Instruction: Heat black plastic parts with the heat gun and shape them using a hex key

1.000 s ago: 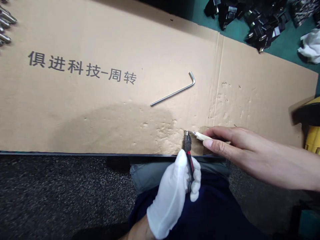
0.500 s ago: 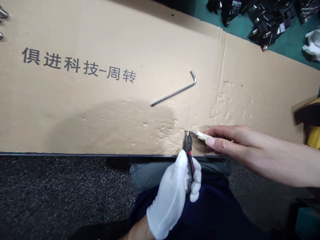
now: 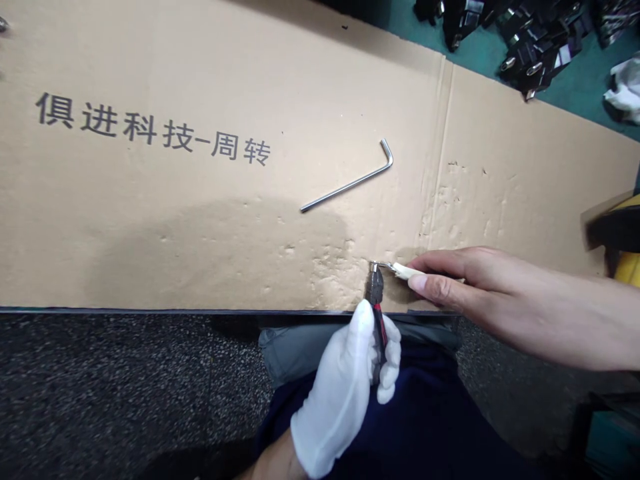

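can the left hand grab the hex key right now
Probably, but not with a free grip: the hex key lies on the cardboard with nothing seen over it, yet the left hand is closed round the pliers.

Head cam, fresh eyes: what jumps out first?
Probably the white-gloved left hand at bottom centre, gripping black-and-red metal pliers whose tip is over the cardboard's near edge. To its right, the bare right hand pinches a small cream-coloured piece. Next, the silver L-shaped metal key lying beyond them on the brown cardboard sheet, and the bold black printed characters at upper left.
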Available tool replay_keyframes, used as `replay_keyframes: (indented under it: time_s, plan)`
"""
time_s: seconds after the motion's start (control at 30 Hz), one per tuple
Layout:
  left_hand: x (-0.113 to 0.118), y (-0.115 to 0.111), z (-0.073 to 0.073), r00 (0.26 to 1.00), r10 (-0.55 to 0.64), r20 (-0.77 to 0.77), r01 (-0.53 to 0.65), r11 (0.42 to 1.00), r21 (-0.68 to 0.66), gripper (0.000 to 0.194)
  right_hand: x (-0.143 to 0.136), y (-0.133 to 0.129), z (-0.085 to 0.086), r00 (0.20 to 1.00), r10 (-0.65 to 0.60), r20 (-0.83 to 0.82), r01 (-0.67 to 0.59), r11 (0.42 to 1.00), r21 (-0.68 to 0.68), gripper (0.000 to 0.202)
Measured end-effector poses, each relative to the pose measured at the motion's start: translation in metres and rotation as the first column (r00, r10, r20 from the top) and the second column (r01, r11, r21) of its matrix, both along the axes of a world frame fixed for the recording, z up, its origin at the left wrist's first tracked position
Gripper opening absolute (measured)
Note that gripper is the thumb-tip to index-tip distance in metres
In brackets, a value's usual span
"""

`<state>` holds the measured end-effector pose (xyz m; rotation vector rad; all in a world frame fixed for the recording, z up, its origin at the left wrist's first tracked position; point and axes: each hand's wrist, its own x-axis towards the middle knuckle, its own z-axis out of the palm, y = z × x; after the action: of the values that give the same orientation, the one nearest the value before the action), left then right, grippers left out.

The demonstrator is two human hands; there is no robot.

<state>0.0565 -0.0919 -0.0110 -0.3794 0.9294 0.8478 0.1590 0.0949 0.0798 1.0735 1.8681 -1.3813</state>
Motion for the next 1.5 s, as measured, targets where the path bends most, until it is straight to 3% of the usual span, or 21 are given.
replay_keyframes:
  time_s: [0.53, 0.63, 0.83, 1.1, 1.3, 1.5]
  plan:
    - [-0.010, 0.008, 0.005, 0.968, -0.173, -0.179, 0.198, 0.971, 0.134, 0.060, -0.019, 0.012, 0.005, 0.989, 0.086, 0.117, -0.085, 0.996, -0.017, 0.040]
    - [-0.011, 0.009, 0.004, 0.968, -0.186, -0.169, 0.209, 0.969, 0.135, 0.059, -0.020, 0.012, 0.005, 0.987, 0.104, 0.126, -0.103, 0.995, -0.012, 0.038]
    - [-0.011, 0.007, 0.003, 0.975, -0.174, -0.135, 0.192, 0.973, 0.130, 0.059, -0.029, 0.014, 0.005, 0.948, 0.274, 0.161, -0.270, 0.962, -0.046, 0.045]
    - [-0.014, 0.006, 0.001, 0.973, -0.177, -0.146, 0.202, 0.963, 0.180, 0.058, -0.025, 0.007, -0.003, 0.928, 0.252, 0.273, -0.265, 0.964, 0.010, 0.050]
    - [-0.013, 0.001, -0.008, 0.993, -0.113, -0.026, 0.116, 0.972, 0.207, 0.061, -0.012, 0.002, -0.013, 0.952, 0.188, 0.241, -0.205, 0.977, 0.049, 0.049]
    - [-0.017, 0.003, -0.019, 0.963, -0.069, 0.261, 0.031, 0.988, 0.148, 0.062, -0.010, 0.000, -0.019, 0.961, 0.185, 0.205, -0.206, 0.975, 0.085, 0.053]
